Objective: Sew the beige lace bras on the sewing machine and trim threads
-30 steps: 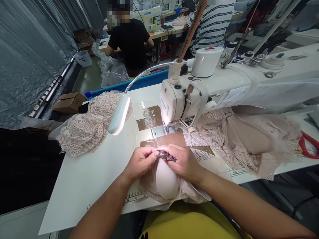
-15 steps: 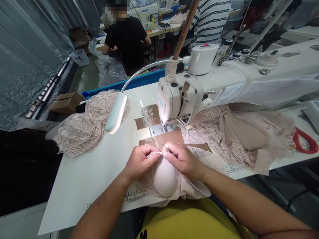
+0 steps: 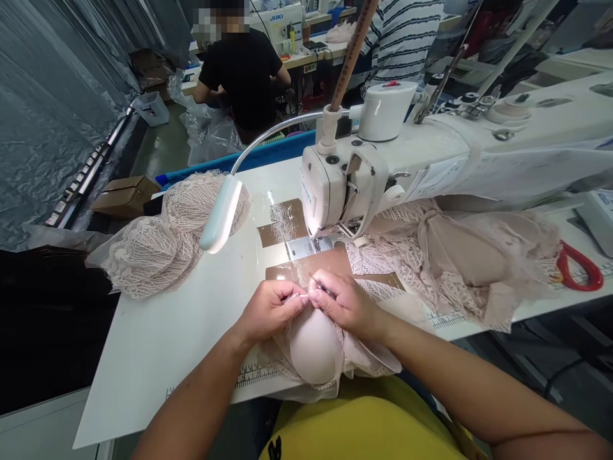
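A pale pink lace bra (image 3: 316, 350) with a smooth moulded cup lies at the table's front edge, close to my body. My left hand (image 3: 274, 306) pinches the bra's upper edge between thumb and forefinger. Right beside it, my right hand (image 3: 342, 303) is closed on the same edge, the fingertips of both hands nearly meeting. A thin dark metal tool (image 3: 324, 289) shows partly among my right fingers; its kind is hidden. Just beyond my hands stands the sewing machine (image 3: 330, 191), its needle area above a metal plate (image 3: 306, 248).
Stacked lace cups (image 3: 151, 255) lie at the left. More beige lace bras (image 3: 460, 255) are piled under the machine arm, with red-handled scissors (image 3: 579, 268) at the right. A lamp (image 3: 221, 214) on a bendable neck hangs over the table (image 3: 158, 358). Two people sit or stand beyond.
The bra cup has shifted slightly down and left, and more of its lace edging shows. My hands stay pinched together at its edge. The whole view has moved a little.
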Tool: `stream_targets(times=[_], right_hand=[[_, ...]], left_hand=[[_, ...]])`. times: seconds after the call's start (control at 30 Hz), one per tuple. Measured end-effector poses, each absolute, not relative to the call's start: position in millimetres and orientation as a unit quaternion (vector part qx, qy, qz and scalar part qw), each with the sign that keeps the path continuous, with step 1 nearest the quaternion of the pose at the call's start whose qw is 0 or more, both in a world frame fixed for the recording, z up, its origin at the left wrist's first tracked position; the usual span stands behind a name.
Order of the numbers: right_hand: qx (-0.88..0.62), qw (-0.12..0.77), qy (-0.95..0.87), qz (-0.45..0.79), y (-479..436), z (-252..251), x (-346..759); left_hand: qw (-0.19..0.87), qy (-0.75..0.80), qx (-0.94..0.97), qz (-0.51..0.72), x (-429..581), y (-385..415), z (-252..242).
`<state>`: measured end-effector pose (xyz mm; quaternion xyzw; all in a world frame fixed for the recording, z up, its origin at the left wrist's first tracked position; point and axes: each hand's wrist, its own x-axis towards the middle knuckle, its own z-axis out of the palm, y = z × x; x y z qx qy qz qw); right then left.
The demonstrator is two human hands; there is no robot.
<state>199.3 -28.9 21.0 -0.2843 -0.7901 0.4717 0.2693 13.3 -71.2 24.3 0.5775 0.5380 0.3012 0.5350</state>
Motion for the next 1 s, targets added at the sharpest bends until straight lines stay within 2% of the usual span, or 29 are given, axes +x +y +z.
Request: stream_targets(times=[0.1,0.2,0.33,0.5,0.63,0.73,0.9,1.0], right_hand=[[-0.311,0.253,-0.854,0.332,-29,15,199],[-0.312,0.255,-0.87,0.283,-27,12,199],[-0.302,0.294,-0.847,0.324,-26,15,200],[-0.333,0.34,-0.783,0.401,-27,22,199],[-0.306,0.336,-0.748,0.484,-29,26,196],[-0.292,0.338,-0.743,0.499,-29,27,195],[-0.353,0.332,-0.76,0.433,-25,31,202],[-0.388,0.284,-0.781,0.399,-23,36,208]], left_hand=[[0.588,0.514,0.551,0.294,9,-69,22],[0.613,0.509,0.525,0.3,7,-69,21],[0.566,0.548,0.537,0.302,7,-70,22],[0.423,0.523,0.656,0.342,14,-69,22],[0.427,0.487,0.678,0.348,24,-68,23],[0.426,0.483,0.677,0.357,28,-67,22],[0.453,0.528,0.6,0.394,21,-64,17],[0.478,0.541,0.543,0.429,15,-62,15]])
